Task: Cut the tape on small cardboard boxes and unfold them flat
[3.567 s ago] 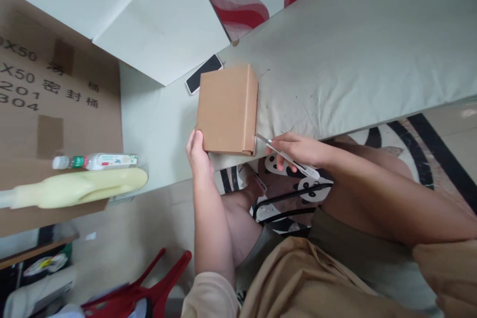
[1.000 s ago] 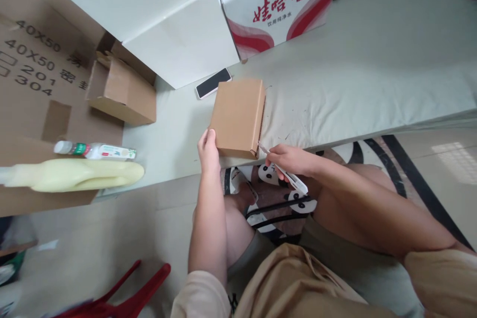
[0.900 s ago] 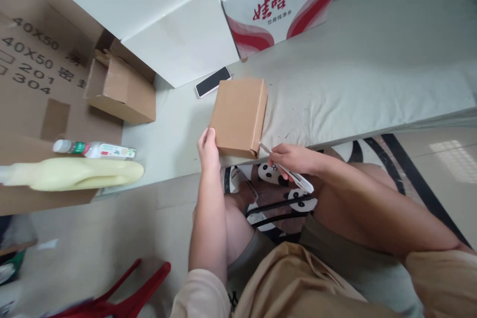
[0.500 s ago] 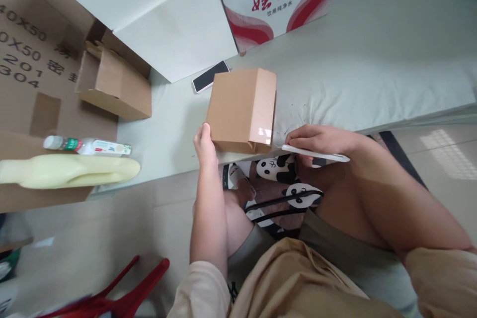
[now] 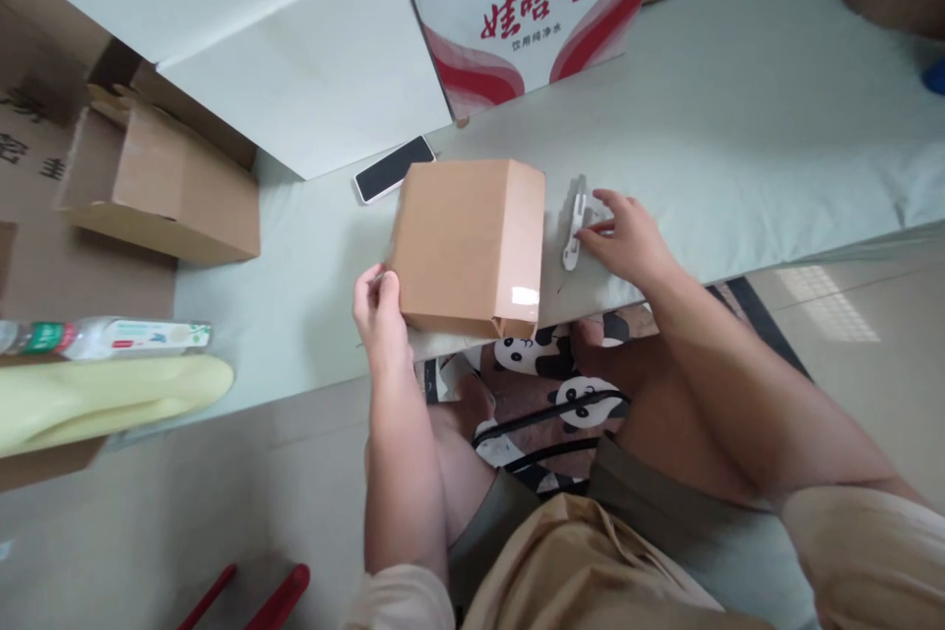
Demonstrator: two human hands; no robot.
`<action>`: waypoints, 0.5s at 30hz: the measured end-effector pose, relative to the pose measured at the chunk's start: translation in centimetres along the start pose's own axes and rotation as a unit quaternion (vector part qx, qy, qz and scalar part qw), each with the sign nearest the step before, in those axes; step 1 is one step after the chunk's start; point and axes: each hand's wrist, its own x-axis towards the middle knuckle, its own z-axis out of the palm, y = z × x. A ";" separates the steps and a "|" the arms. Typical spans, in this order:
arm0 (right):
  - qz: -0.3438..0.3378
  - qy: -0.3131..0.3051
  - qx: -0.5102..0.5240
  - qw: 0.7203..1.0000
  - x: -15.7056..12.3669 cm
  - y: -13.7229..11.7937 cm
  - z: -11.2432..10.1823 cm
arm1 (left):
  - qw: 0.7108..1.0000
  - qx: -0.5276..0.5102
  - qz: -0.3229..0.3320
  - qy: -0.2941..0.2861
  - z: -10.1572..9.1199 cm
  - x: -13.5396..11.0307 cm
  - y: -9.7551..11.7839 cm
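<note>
A brown cardboard box (image 5: 458,241) sits near the front edge of the cloth-covered surface, a strip of shiny tape on its right side. My left hand (image 5: 380,305) grips its lower left corner, the thumb against the side and the other fingers partly hidden. To the right of the box lies a white utility knife (image 5: 574,231) with a grey tip pointing away from me. My right hand (image 5: 624,231) is beside the knife, fingers apart, the tip of one digit at or very near its handle.
Behind the box are a black-screened phone-like device (image 5: 395,169), a white box (image 5: 317,69) and a red-and-white water carton (image 5: 532,15). At left stand an open cardboard box (image 5: 177,182), a plastic bottle (image 5: 133,337) and a pale yellow object (image 5: 118,396).
My right hand has moved forward from the front edge onto the cloth, and the white knife it held now lies there. My left hand stays on the box.
</note>
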 end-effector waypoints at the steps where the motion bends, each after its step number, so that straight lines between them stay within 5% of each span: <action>1: -0.030 0.010 0.005 0.999 0.0 -0.1 0.3 | 1.000 0.002 0.011 0.007 -0.1 0.1 0.1; 4: -0.154 -0.041 -0.048 0.986 -1.0 -0.5 1.2 | 0.999 0.008 0.033 0.030 -0.6 0.2 0.2; 9: -0.285 -0.172 -0.193 0.923 -4.0 -1.3 2.8 | 0.996 -0.055 0.020 0.070 -1.2 0.4 -0.6; 15: -0.332 -0.186 -0.051 0.924 -6.9 -3.2 4.6 | 0.989 -0.126 -0.066 0.050 -1.1 0.5 -1.2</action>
